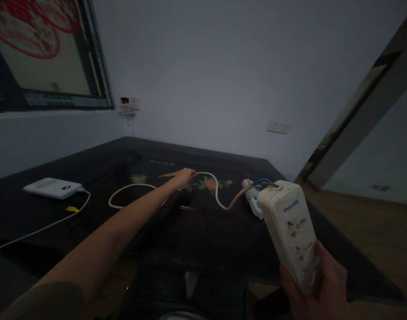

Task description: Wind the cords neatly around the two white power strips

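Note:
My right hand (318, 291) grips the near end of a worn white power strip (288, 231), held up above the dark table (203, 231). Its cream cord (219, 195) runs from the strip's far end, loops across the tabletop and ends under my left hand (184, 176). That hand is stretched far forward with its fingers closed on the cord. A small white fitting with blue wires (253, 195) lies on the table just behind the strip.
A white power bank (52, 187) with a white cable (43, 227) lies at the table's left. Wall sockets (130, 106) sit in the corner under a window, and another socket (279, 127) on the back wall. Wooden floor and a doorway are at the right.

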Tool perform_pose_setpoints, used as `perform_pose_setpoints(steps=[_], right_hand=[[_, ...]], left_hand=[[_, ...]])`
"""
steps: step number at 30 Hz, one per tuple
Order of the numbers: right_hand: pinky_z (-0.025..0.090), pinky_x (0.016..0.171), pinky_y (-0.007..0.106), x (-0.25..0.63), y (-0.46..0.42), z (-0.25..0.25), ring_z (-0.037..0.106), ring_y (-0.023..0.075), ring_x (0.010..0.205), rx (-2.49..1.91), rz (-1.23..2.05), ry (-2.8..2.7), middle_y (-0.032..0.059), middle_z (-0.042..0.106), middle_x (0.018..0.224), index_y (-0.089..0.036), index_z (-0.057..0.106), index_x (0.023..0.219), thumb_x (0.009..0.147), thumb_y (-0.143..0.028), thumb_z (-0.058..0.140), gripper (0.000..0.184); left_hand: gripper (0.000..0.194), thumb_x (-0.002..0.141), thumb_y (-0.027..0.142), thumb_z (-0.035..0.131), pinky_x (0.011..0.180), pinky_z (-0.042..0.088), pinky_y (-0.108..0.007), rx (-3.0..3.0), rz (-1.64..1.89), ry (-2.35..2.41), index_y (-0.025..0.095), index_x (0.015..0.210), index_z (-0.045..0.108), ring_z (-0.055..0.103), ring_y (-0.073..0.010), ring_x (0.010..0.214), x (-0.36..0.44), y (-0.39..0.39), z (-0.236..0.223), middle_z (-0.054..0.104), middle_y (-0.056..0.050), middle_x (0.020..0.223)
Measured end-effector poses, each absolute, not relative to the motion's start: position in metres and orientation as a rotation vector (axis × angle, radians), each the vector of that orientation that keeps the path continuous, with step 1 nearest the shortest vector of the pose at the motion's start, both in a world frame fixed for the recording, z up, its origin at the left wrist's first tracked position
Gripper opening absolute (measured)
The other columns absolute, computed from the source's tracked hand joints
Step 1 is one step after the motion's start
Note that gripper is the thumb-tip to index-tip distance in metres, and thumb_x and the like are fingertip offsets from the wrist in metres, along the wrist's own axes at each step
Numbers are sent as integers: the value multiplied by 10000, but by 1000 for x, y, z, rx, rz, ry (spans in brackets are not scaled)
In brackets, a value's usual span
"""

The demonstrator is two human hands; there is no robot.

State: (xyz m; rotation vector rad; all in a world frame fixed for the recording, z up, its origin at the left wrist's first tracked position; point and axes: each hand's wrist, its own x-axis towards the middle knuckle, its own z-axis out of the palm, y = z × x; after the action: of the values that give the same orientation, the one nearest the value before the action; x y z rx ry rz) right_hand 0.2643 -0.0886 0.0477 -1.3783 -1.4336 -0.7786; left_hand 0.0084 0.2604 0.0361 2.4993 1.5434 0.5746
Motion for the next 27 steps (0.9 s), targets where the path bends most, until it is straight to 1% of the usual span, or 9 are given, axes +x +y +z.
perform_pose_setpoints(steps=[7,12,14,15,17,18,19,22,27], right_hand=[[467,824,446,262,-72,49,551,307,1027,-1396,-678,-1349,143,549,1173,-195,375,1413,799,-440,628,708],[454,851,446,256,-64,41,537,298,1051,-1365,-558,-1391,127,550,1165,-209,371,1408,806,-437,611,687],[445,869,451,253,-62,41,529,297,1069,-1354,-509,-1395,124,542,1181,-217,372,1405,803,-421,614,680],[440,880,454,251,-62,42,525,298,1080,-1354,-480,-1391,122,538,1190,-221,371,1404,803,-410,614,675],[432,900,456,249,-61,43,515,298,1106,-1368,-411,-1366,117,529,1209,-230,370,1404,805,-391,614,667],[429,908,456,247,-61,43,512,298,1116,-1376,-380,-1347,115,526,1216,-232,374,1403,806,-385,613,661],[427,915,455,246,-61,43,510,298,1125,-1385,-347,-1328,112,525,1223,-233,379,1401,805,-384,613,657],[414,944,464,243,-61,41,499,308,1161,-1381,-232,-1254,116,515,1268,-224,379,1403,795,-394,621,677],[365,1010,504,239,-62,37,433,344,1257,-1321,-64,-1099,134,417,1408,-211,324,1434,772,-409,645,762]], left_hand=[[223,879,240,487,790,455,-269,2579,483,1236,166,955,683,648,-203,894,34,226,11,704,-92,942],[307,847,179,524,968,396,-320,2522,629,870,153,1141,608,555,-205,1120,46,188,29,620,-117,1200],[311,904,312,473,967,400,-332,2284,695,571,138,1126,605,562,-202,1104,50,160,47,625,-129,1184],[387,928,410,415,945,415,-333,2143,645,431,124,1095,614,588,-201,1056,51,143,56,650,-137,1120],[660,921,603,208,887,446,-343,1868,467,180,109,1055,625,624,-209,977,50,110,73,679,-149,1010],[762,876,684,163,851,459,-346,1781,381,86,105,1024,636,634,-219,943,48,96,80,686,-154,969],[779,837,730,206,818,467,-339,1744,332,26,108,980,652,640,-222,909,46,84,85,692,-151,930],[576,805,658,476,734,471,-302,1721,291,3,126,913,669,648,-198,800,37,67,97,702,-119,828],[443,813,560,564,634,448,-248,1679,292,73,126,812,656,615,-137,635,29,66,116,679,-66,680]])
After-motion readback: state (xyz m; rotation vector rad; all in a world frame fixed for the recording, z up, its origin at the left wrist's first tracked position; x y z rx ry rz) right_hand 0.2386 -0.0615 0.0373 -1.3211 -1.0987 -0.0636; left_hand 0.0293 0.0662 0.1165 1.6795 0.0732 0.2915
